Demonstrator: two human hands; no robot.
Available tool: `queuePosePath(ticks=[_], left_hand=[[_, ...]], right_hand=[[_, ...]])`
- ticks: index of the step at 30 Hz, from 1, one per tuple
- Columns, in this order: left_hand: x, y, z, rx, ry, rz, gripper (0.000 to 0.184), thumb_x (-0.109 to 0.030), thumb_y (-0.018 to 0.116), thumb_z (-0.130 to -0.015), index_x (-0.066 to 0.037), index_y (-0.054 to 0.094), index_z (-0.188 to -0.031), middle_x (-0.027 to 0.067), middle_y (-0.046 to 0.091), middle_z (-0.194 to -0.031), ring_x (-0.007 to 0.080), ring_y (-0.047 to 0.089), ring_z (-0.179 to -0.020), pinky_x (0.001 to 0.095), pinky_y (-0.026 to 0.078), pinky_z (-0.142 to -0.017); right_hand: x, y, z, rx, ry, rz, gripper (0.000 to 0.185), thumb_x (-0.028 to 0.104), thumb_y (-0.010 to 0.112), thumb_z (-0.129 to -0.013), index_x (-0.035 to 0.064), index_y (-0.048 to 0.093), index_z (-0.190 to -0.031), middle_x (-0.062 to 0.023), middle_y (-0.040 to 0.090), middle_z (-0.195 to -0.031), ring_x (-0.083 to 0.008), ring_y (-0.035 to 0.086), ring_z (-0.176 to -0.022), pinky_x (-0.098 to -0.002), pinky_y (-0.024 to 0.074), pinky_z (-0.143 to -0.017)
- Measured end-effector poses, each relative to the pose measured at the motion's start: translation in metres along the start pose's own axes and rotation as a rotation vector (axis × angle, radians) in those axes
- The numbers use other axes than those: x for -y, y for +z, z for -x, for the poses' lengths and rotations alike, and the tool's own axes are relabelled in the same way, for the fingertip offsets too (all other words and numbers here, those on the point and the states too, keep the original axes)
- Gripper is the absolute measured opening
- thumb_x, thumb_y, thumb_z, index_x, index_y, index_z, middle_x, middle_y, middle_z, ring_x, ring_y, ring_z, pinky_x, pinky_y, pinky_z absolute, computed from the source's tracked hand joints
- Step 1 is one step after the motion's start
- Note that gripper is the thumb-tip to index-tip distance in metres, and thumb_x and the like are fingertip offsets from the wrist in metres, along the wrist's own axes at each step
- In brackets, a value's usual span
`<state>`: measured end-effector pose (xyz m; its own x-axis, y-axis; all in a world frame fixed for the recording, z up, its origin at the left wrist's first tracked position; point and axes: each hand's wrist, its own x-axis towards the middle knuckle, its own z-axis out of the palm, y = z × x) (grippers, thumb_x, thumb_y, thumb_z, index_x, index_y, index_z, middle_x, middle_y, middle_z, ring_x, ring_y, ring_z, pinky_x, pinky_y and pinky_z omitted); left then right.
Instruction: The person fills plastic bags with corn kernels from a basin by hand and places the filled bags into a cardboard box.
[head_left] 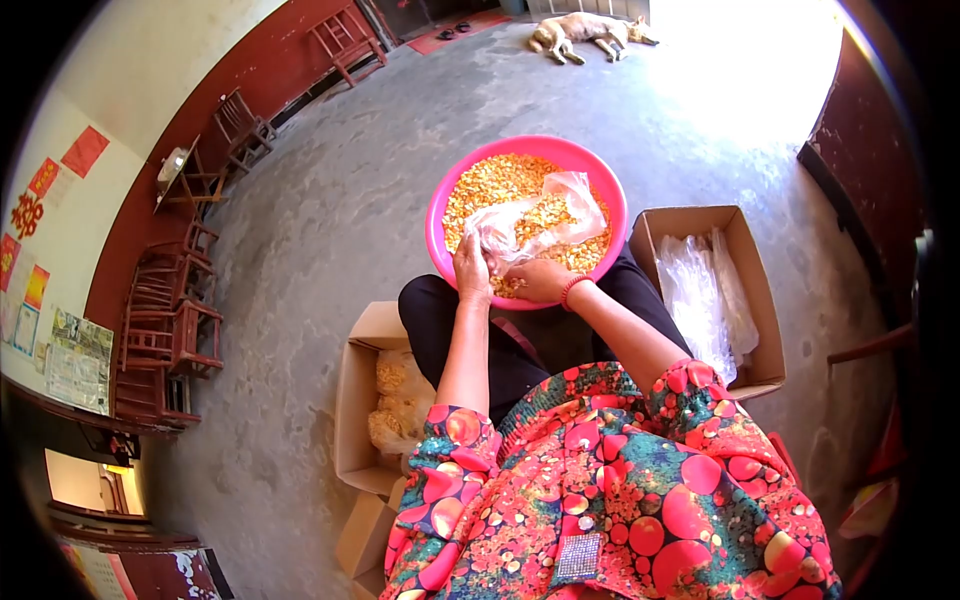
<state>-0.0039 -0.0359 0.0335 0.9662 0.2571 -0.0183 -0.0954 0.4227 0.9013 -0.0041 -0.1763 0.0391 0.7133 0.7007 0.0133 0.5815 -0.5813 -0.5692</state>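
A pink basin (436, 235) full of yellow corn kernels (497, 182) rests on my lap. My left hand (472, 268) is closed around the edge of a clear plastic bag (572, 208), which lies across the kernels. Some kernels show inside or through the bag's film. Close beside it, my right hand (540, 280), with a red bracelet at the wrist, reaches down into the kernels at the basin's near side. Its fingertips are hidden among the kernels and the bag, so its grip cannot be made out.
On my right a cardboard box (762, 335) holds clear plastic bags (695, 300). To my left another cardboard box (352, 415) contains filled bags of yellow pieces (398, 405). Wooden chairs (165, 335) line the left wall. A dog (585, 35) lies on the concrete floor ahead.
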Motion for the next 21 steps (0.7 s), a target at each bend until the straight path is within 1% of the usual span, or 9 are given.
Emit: queuePosePath(ticks=[4,7,9,10,12,13,17,20,21], left_hand=[[-0.005,0.004,0.003,0.04,0.001,-0.004,0.015,-0.025,0.054,-0.084,-0.011,0.054,-0.088,-0.0014,0.049,-0.059,0.0044,0.035,-0.039,0.0188,0.029,-0.033],[-0.004,0.009,0.004,0.082,0.078,-0.078,0.019,-0.015,0.061,-0.079,-0.01,0.054,-0.096,-0.0013,0.054,-0.067,0.0034,0.039,-0.042,0.0178,0.029,-0.033],[0.008,0.005,-0.004,0.083,0.197,-0.161,0.034,-0.006,0.063,-0.075,-0.007,0.053,-0.107,0.0009,0.059,-0.084,0.0055,0.052,-0.058,0.0183,0.039,-0.042],[0.014,0.002,-0.007,0.083,0.198,-0.16,0.034,-0.006,0.063,-0.075,-0.007,0.053,-0.107,0.0009,0.059,-0.084,0.0055,0.052,-0.058,0.0183,0.039,-0.042],[0.025,-0.005,-0.012,0.052,0.243,-0.446,0.032,-0.004,0.061,-0.075,-0.005,0.053,-0.107,0.0019,0.059,-0.088,0.0094,0.056,-0.07,0.022,0.045,-0.055],[0.028,-0.011,-0.016,0.047,0.142,-0.462,0.028,-0.003,0.058,-0.077,-0.003,0.055,-0.104,0.0024,0.059,-0.085,0.0121,0.057,-0.074,0.0263,0.047,-0.066],[0.03,-0.009,-0.017,-0.053,0.156,-0.425,0.019,-0.008,0.056,-0.08,-0.003,0.057,-0.098,0.0019,0.059,-0.08,0.0095,0.055,-0.064,0.023,0.045,-0.053],[0.019,-0.007,-0.013,-0.07,0.066,-0.179,0.016,-0.018,0.056,-0.083,-0.004,0.058,-0.09,-0.0001,0.056,-0.069,0.0064,0.048,-0.048,0.0202,0.036,-0.038],[0.011,-0.003,-0.008,-0.097,0.009,-0.102,0.018,-0.023,0.056,-0.083,-0.005,0.058,-0.087,-0.0016,0.053,-0.064,0.0056,0.043,-0.043,0.0195,0.031,-0.034]], right_hand=[[0.015,-0.008,-0.006,0.122,0.06,0.04,0.032,0.032,0.05,-0.076,0.0065,0.062,-0.091,-0.0162,0.061,-0.088,-0.0321,0.058,-0.083,-0.0412,0.0435,-0.076],[0.007,0.0,-0.016,0.168,0.074,0.045,0.036,0.039,0.051,-0.074,0.0076,0.064,-0.086,-0.0161,0.061,-0.088,-0.0314,0.058,-0.084,-0.0405,0.0442,-0.075],[0.01,0.0,-0.012,0.139,0.074,0.027,0.034,0.037,0.052,-0.073,0.0073,0.065,-0.085,-0.0162,0.062,-0.087,-0.0313,0.059,-0.082,-0.0405,0.0445,-0.074],[0.011,-0.001,-0.01,0.111,0.074,0.009,0.033,0.036,0.053,-0.073,0.0069,0.065,-0.083,-0.0162,0.062,-0.086,-0.0312,0.059,-0.08,-0.0404,0.0448,-0.073],[0.005,0.004,-0.01,0.08,0.076,-0.008,0.031,0.034,0.054,-0.072,0.0061,0.064,-0.083,-0.0159,0.062,-0.083,-0.0306,0.059,-0.078,-0.0398,0.0448,-0.072],[0.001,0.006,-0.01,0.049,0.078,-0.025,0.03,0.032,0.056,-0.072,0.0053,0.064,-0.084,-0.0156,0.062,-0.081,-0.03,0.059,-0.077,-0.0392,0.0447,-0.07],[-0.009,0.007,-0.007,-0.004,0.127,-0.183,0.026,0.027,0.057,-0.07,0.0049,0.064,-0.082,-0.0145,0.062,-0.079,-0.0283,0.059,-0.073,-0.0375,0.0449,-0.069],[-0.01,-0.001,0.002,0.056,0.23,-0.767,0.02,0.021,0.051,-0.08,0.0032,0.06,-0.086,-0.0059,0.055,-0.06,-0.0124,0.052,-0.051,-0.0255,0.0431,-0.047],[-0.006,-0.01,0.008,0.052,0.246,-0.922,0.018,0.018,0.051,-0.082,0.0026,0.056,-0.074,-0.0028,0.052,-0.058,-0.0091,0.05,-0.046,-0.0228,0.0409,-0.042]])
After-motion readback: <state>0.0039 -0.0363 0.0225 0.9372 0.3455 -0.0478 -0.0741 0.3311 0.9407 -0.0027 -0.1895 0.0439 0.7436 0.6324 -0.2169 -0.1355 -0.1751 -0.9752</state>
